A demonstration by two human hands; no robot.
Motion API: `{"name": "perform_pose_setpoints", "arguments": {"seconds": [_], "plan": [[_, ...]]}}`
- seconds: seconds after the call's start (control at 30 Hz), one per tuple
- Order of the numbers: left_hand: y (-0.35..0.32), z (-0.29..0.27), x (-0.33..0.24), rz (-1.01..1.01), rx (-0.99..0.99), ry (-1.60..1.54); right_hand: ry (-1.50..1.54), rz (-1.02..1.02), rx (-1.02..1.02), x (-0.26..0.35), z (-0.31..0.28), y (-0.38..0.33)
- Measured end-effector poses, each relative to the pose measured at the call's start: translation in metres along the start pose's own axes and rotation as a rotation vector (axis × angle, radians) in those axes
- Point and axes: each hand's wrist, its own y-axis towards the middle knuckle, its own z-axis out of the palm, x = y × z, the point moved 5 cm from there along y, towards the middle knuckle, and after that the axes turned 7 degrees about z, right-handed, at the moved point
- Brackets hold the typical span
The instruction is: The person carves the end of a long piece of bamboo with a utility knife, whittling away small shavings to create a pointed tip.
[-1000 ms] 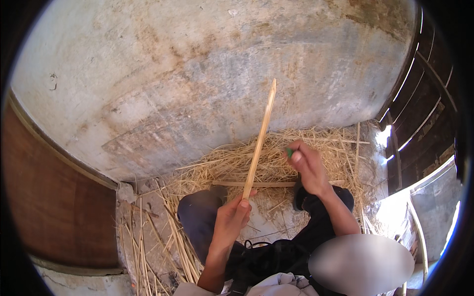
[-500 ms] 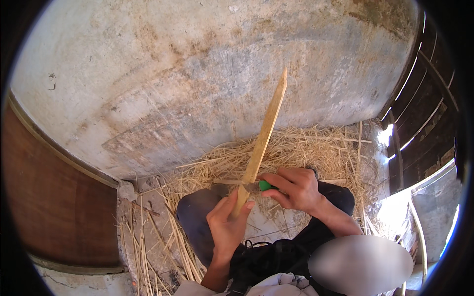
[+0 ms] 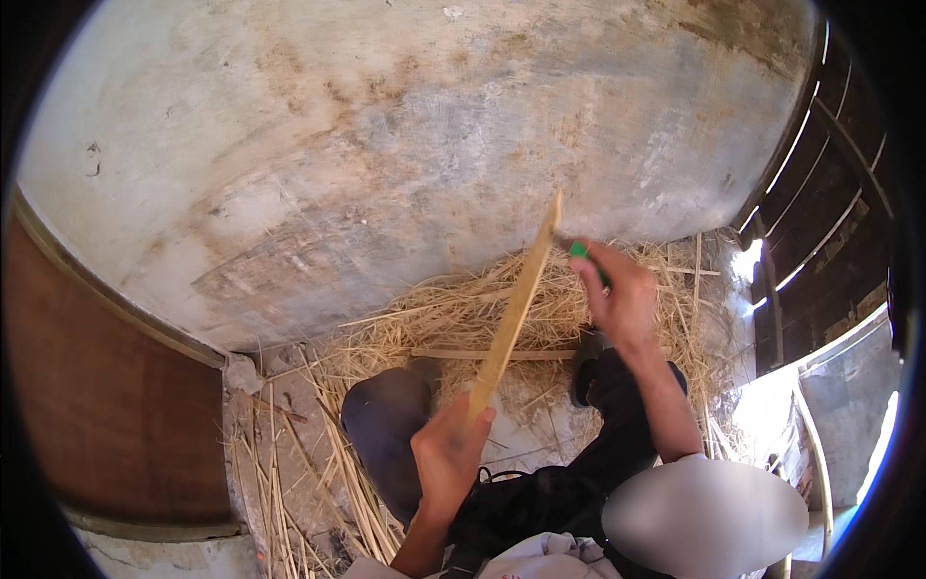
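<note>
Stained plaster wall (image 3: 386, 145) ahead; brown panel (image 3: 116, 386) at left; dark boards (image 3: 830, 207) at right, bright light (image 3: 762, 417) through gaps; pale floor (image 3: 526, 434).

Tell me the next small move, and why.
I'd probably slide the green-handled tool in the right hand along the wooden strip: its dark end appears at the strip's edge near the pointed tip, and the left hand grips the lower end.

Wooden strip (image 3: 518, 309) is partly hidden; shirt (image 3: 552, 552) cut off.
</note>
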Motion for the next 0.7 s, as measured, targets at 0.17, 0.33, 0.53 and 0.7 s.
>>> {"name": "perform_pose_setpoints", "arguments": {"seconds": [0.17,0.33,0.53,0.7], "plan": [[-0.015,0.002,0.011,-0.072,-0.008,-0.093,0.089,0.243,0.068,-0.023,-0.013,0.008],[-0.003,-0.004,0.034,-0.242,-0.021,-0.328,0.283,-0.169,0.153,0.027,0.012,-0.034],[0.004,-0.005,0.022,-0.258,0.01,-0.423,0.238,-0.376,0.383,0.069,0.025,-0.059],[0.003,-0.004,0.017,-0.231,-0.001,-0.383,0.221,-0.418,0.369,0.075,0.023,-0.058]]}}
